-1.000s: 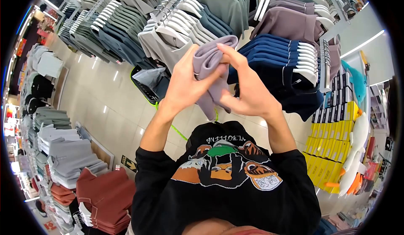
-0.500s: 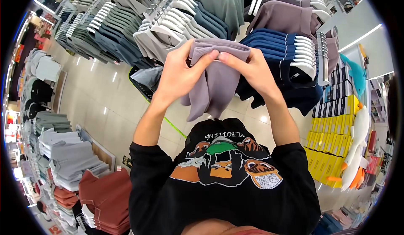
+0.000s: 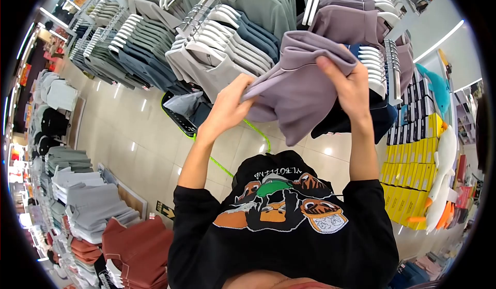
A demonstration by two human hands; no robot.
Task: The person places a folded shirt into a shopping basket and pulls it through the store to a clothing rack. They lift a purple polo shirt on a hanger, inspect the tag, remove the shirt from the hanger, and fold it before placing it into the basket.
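Observation:
A mauve shirt [image 3: 305, 87] hangs between my hands in front of the clothes racks, its upper part rolled into a loose fold. My left hand [image 3: 231, 104] pinches a stretched-out edge of it on the left. Thumb on top, my right hand [image 3: 352, 85] grips the fold at the upper right; its other fingers are mostly hidden behind the cloth. The lower part of the shirt droops freely above the floor.
Light grey shirts [image 3: 206, 74] hang on white hangers just ahead, with more mauve shirts [image 3: 347, 23] to the right. A black basket [image 3: 178, 121] with a green strap stands on the floor. Yellow boxes [image 3: 408, 185] and plush toys line the right; a red-brown shirt [image 3: 137, 253] hangs lower left.
My hands have moved apart, the left lower and the right outward to the right. The shirt has shifted right and is stretched wider, its fold loosened.

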